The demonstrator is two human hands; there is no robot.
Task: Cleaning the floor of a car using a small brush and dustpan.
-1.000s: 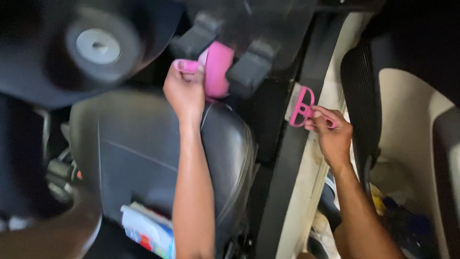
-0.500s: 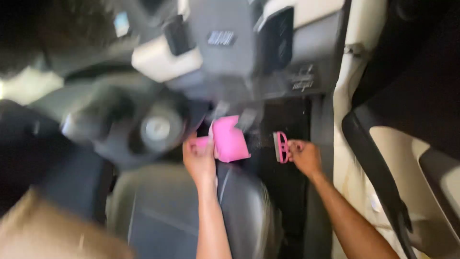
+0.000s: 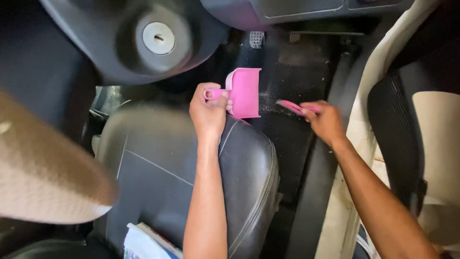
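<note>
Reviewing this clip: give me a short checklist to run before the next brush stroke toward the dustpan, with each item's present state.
1. Left hand has a firm hold on the pink dustpan handle: ok.
2. Right hand grips the pink brush: ok.
3. Dustpan mouth faces the brush: ok.
4. Dustpan lip rests flat on the dark floor mat: cannot tell.
5. Dust lies between brush and dustpan: ok, a pale sprinkle shows there.
6. Brush bristles touch the mat: cannot tell, blurred.
</note>
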